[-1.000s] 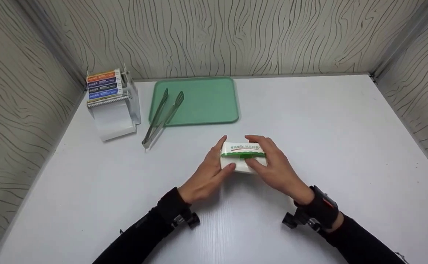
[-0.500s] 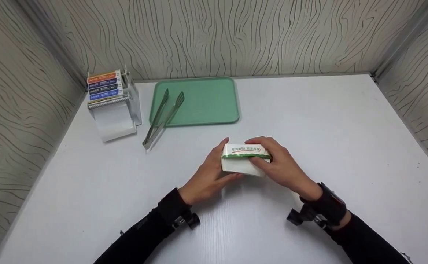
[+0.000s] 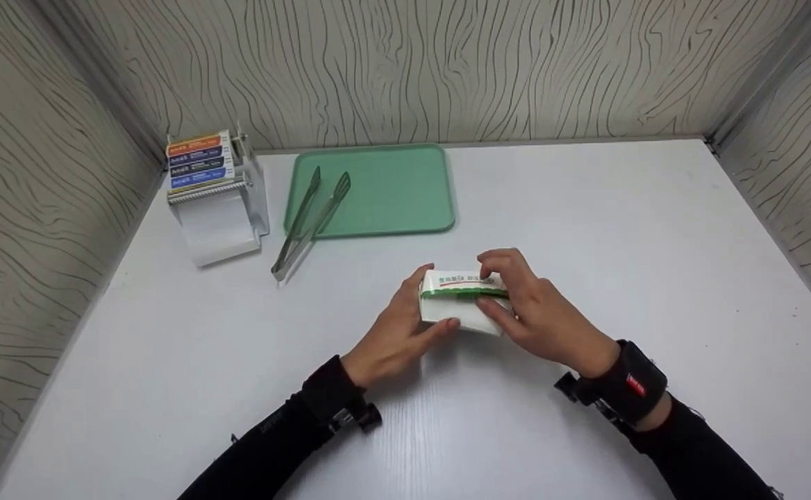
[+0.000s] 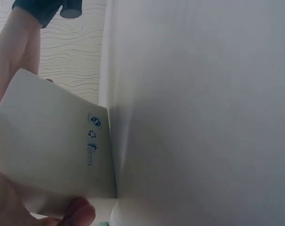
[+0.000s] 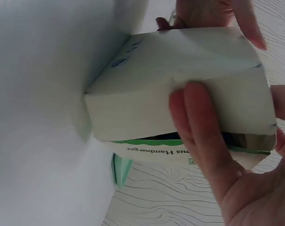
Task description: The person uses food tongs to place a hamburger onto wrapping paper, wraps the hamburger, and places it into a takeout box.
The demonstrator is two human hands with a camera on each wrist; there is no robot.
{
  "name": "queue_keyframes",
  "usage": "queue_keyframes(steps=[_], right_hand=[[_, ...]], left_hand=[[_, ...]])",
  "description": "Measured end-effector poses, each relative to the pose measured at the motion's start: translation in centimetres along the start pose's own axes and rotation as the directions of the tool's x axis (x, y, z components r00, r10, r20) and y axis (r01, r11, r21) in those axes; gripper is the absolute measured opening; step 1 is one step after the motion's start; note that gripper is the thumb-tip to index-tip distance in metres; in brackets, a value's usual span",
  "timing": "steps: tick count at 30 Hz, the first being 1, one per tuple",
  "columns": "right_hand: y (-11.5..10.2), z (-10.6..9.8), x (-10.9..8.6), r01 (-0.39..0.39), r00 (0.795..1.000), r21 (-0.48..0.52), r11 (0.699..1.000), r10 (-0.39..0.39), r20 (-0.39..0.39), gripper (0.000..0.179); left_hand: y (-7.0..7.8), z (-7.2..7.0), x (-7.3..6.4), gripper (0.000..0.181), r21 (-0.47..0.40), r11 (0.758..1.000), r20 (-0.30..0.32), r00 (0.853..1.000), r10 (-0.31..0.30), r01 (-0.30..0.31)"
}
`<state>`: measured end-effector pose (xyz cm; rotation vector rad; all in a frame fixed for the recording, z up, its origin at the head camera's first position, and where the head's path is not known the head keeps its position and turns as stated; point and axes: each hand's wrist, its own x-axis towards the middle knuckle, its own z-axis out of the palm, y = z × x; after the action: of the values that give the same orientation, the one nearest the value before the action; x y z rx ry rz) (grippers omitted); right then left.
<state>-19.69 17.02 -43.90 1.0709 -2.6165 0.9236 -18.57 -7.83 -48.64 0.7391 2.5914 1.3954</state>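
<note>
Likeliest fault: you crease or tear the white paperboard box [image 3: 461,310] by pressing too hard at its green scalloped edge [image 3: 437,294], where thin board probably offers little stiffness. Your right grip [image 3: 534,314] is curled on the box's right part, thumb at that edge and index finger bent over the top, so uneven force there could buckle the rim or set it askew. Your left grip [image 3: 393,335] is closed round the left side, its thumb along the near side; should it slacken, the box may pivot or slide, since its lower edge appears to rest on the smooth white bench [image 3: 628,229]. The interior cannot be made out, so you cannot tell whether squeezing would harm any contents.

The box sits between your hands, on the near side of the mint-green rectangular tray [image 3: 398,194] and to the right of the silver metal tongs [image 3: 319,222] lying over the tray's near-left rim. Its faces are mostly plain white and slightly bowed. Green lettering and a thin red line run along the strip on the far side of the scalloped edge; the right wrist view shows the word "Hamburger" and a dark gap beside that edge. Small blue printed symbols [image 4: 93,141] mark another face.
</note>
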Motion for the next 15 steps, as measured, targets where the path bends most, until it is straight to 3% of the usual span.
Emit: queue_keyframes(steps=[3,7,15], right_hand=[[0.0,0.3,-0.5,0.045,0.999,-0.035,0.998,-0.046,-0.022,0.018],[0.0,0.5,-0.9,0.035,0.998,0.000,0.999,-0.035,-0.044,0.011],[0.1,1.6,-1.3,0.053,0.974,-0.033,0.998,-0.059,-0.218,0.028]], left_hand=[[0.1,0.2,0.0,0.090,-0.006,1.000,-0.013,1.000,-0.002,0.002],[0.3,0.1,-0.2,0.088,0.008,1.000,-0.024,0.999,-0.023,0.023],[0.5,0.0,-0.1,0.090,-0.008,0.999,-0.029,0.999,-0.034,0.034]])
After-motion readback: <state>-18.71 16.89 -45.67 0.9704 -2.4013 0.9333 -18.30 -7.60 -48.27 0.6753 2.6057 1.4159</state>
